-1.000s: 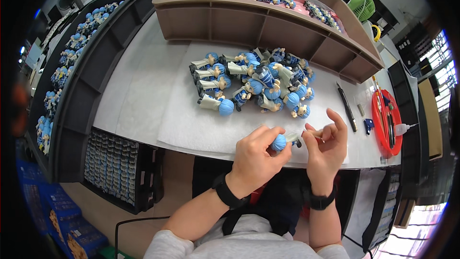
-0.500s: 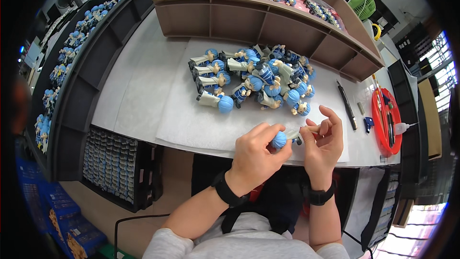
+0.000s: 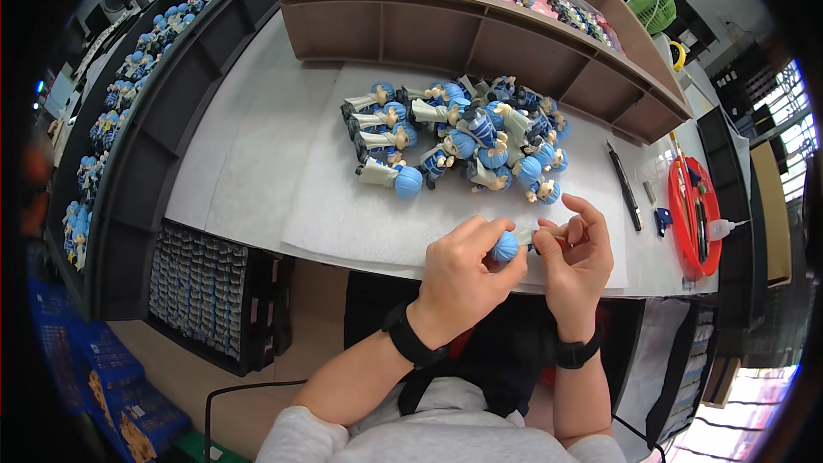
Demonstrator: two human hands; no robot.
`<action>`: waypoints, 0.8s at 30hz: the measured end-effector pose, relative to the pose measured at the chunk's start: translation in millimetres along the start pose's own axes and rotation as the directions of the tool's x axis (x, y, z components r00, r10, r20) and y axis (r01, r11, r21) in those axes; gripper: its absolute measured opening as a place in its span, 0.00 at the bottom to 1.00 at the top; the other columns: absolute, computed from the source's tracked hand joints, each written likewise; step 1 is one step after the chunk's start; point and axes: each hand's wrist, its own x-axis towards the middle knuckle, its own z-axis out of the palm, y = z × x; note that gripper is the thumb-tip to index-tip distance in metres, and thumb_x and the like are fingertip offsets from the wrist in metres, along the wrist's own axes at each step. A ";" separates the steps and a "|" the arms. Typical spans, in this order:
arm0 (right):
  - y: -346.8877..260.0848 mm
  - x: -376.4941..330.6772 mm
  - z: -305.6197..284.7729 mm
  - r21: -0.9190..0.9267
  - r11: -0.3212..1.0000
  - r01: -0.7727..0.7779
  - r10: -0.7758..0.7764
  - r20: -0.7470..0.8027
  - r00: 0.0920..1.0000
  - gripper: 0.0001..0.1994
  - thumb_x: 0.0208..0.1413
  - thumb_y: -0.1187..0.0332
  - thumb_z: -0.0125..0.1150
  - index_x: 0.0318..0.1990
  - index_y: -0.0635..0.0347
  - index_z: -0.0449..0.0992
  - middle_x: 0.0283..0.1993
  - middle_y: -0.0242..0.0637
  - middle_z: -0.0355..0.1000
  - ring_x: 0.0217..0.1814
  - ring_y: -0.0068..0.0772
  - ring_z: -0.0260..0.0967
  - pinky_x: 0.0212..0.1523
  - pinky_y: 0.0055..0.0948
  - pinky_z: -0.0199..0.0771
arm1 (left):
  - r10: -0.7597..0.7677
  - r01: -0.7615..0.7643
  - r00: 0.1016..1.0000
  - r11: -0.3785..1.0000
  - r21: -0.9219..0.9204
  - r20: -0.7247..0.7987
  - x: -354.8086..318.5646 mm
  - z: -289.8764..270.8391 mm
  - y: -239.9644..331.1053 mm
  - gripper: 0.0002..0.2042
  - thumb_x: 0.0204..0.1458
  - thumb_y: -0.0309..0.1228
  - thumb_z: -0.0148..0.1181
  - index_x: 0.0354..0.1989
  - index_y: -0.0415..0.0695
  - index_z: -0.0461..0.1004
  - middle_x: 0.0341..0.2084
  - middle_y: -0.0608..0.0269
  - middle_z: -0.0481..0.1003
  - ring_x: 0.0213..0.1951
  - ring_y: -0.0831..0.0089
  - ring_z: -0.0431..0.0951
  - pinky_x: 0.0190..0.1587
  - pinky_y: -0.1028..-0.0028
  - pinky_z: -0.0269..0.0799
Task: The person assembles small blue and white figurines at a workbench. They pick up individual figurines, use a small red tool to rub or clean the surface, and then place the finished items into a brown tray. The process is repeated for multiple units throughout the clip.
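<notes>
My left hand [image 3: 471,268] grips a small figurine with a round blue head [image 3: 505,246], its pale body pointing right. At the figurine's lower end, the thumb and a bent finger of my right hand [image 3: 576,266] pinch together, with the index finger raised. Whether a small tool also sits in that pinch is hidden by the fingers. Beyond my hands lies a pile of similar blue-haired figurines [image 3: 493,154] on a white sheet [image 3: 343,227]; several at its left side lie in a rough column.
A brown tray [image 3: 420,34] holding rows of figurines stands behind the pile. On the left is a long black tray [image 3: 141,206] of figurines, above a filled crate [image 3: 197,291]. To the right lie a black pen [image 3: 624,186], a blue clip [image 3: 663,221] and a red dish [image 3: 683,249] with tools.
The view has shifted slightly. Both hands keep their hold at the figurine, with the right fingertips a little closer to its body. The pile stays as it was.
</notes>
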 end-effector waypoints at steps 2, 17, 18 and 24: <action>-2.0 6.6 0.9 -0.065 0.998 0.014 -0.017 -0.045 0.999 0.21 0.43 0.87 0.57 0.47 0.64 0.66 0.27 0.25 0.52 0.32 0.16 0.65 0.50 0.28 0.68 | -0.004 0.004 1.000 1.000 -0.007 -0.004 0.5 -0.1 2.1 0.11 0.39 0.23 0.64 0.33 0.35 0.73 0.19 0.64 0.68 0.17 0.83 0.69 0.19 0.82 0.64; -2.2 3.6 1.5 -0.030 1.000 -0.006 0.006 -0.006 1.000 0.20 0.43 0.87 0.56 0.46 0.65 0.67 0.27 0.25 0.52 0.30 0.16 0.64 0.48 0.26 0.69 | 0.029 -0.029 0.999 1.000 0.004 -0.015 1.3 1.5 -1.0 0.11 0.39 0.23 0.63 0.32 0.35 0.73 0.19 0.64 0.68 0.17 0.82 0.69 0.18 0.82 0.63; -0.6 6.4 0.6 -0.111 0.993 0.034 -0.038 -0.036 0.999 0.20 0.43 0.87 0.57 0.47 0.66 0.66 0.27 0.25 0.53 0.30 0.16 0.64 0.47 0.26 0.69 | 0.023 -0.023 1.000 1.000 0.004 -0.011 0.9 0.9 -1.4 0.11 0.39 0.23 0.63 0.32 0.35 0.73 0.19 0.64 0.68 0.17 0.82 0.69 0.18 0.82 0.63; -2.7 -3.9 0.7 -0.015 1.000 0.001 -0.001 0.010 1.000 0.21 0.43 0.87 0.56 0.48 0.64 0.66 0.27 0.24 0.52 0.31 0.16 0.64 0.48 0.25 0.69 | -0.001 0.001 1.000 1.000 -0.017 -0.005 -1.4 0.6 -0.3 0.10 0.39 0.23 0.63 0.32 0.35 0.73 0.19 0.64 0.68 0.17 0.82 0.69 0.18 0.82 0.64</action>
